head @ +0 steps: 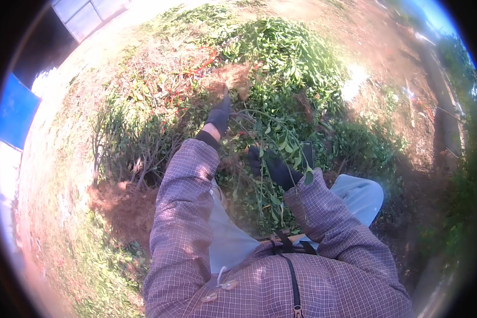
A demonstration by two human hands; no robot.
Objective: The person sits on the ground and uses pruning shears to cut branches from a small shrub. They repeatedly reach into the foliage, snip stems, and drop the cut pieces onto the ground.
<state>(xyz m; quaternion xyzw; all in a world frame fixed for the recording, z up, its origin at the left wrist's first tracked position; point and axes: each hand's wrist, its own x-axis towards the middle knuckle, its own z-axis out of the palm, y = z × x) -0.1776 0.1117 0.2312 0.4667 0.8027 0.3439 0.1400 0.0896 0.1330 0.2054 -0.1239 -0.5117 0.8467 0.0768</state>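
Observation:
My left hand, in a dark glove, is closed around the stem of a leafy plant just below its root mass. Brown fibrous roots spread beyond the fist, and thin green branches arch from it to the right. My right hand, also in a dark glove, is near my right knee, behind the hanging leafy twigs; its fingers look curled, and whether they hold anything cannot be made out. A dark flat object lies just beyond the right wrist.
A large heap of leafy cuttings lies ahead. Bare-stemmed plants with roots are stacked at the left. Red cord lies among the plants. A blue panel stands at the far left; loose leaves cover ground at lower left.

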